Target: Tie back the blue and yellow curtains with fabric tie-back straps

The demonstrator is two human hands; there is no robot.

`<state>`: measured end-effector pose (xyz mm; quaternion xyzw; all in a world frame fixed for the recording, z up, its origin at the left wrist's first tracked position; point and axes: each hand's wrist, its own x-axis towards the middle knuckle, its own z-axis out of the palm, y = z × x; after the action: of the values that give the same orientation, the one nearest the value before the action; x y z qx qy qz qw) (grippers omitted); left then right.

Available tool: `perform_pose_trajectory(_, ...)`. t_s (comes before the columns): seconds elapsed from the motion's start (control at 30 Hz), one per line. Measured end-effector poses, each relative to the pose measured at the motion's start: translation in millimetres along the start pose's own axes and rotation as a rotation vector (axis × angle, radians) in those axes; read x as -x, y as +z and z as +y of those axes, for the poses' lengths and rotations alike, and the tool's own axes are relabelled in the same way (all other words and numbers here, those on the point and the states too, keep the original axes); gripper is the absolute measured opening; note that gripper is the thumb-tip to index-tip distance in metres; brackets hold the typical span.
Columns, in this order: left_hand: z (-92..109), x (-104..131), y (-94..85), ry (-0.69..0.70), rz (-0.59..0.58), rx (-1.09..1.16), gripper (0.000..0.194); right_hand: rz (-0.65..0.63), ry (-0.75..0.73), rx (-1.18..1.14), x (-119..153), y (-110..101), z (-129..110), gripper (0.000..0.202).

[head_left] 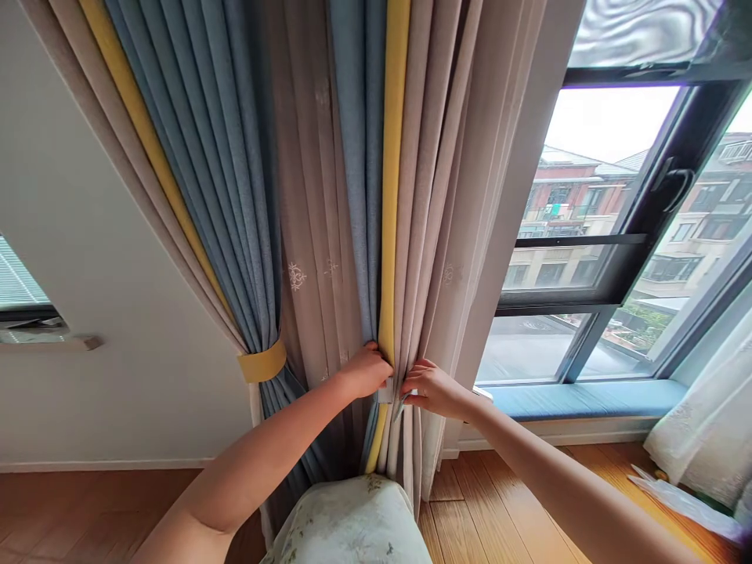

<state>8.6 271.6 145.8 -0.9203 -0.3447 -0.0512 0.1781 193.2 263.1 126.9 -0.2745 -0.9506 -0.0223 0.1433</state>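
The right curtain (390, 196), with blue, yellow and beige bands, is gathered between my two hands. My left hand (369, 371) is closed at its yellow and blue bands, beside a small pale grey strap end (385, 392) that looks like part of a curtain tieback. My right hand (435, 388) pinches a thin grey-blue strap end (400, 407) at the beige folds. What runs behind the folds is hidden. The left curtain (235, 196) is cinched by a yellow tieback (262, 363) at about the same height.
A beige embroidered curtain (320, 235) hangs between the two curtains. Below my hands is a pale flower-patterned cloth surface (352, 521). To the right are a dark-framed window (640, 274), a blue sill cushion (581, 399) and a white sheer cloth (705, 423) above the wooden floor (475, 509).
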Motion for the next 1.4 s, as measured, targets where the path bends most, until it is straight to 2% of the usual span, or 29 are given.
perform_pose_trajectory(0.23,2.9,-9.5,-4.4,-0.084,-0.064,0.096,0.012,0.207,0.247,-0.136,-11.0,20.1,-4.8,0.01)
perform_pose_trajectory(0.33,4.4,-8.7,-7.3,-0.094,-0.079,0.101,0.014,0.253,0.299,-0.104,-13.4,26.2,-6.2,0.014)
perform_pose_trajectory(0.5,4.7,-7.2,-16.4,-0.108,-0.21,0.04,0.016,0.302,0.37,-0.013,-17.8,33.0,-8.5,0.014)
perform_pose_trajectory(0.57,4.0,-6.5,-18.4,-0.088,-0.228,0.019,0.017,0.315,0.395,0.004,-20.1,34.7,-10.8,0.014)
perform_pose_trajectory(0.83,2.1,-2.2,-12.6,-0.023,-0.19,0.026,0.023,0.402,0.486,0.086,-21.7,39.1,-21.2,0.013)
perform_pose_trajectory(1.03,0.6,-0.8,1.7,-0.065,-0.111,-0.008,0.013,0.406,0.429,-0.015,-21.7,41.7,-18.7,0.011)
perform_pose_trajectory(1.4,-2.0,0.9,15.0,-0.084,-0.006,-0.032,0.017,0.478,0.413,-0.097,-23.7,47.8,-13.2,0.013)
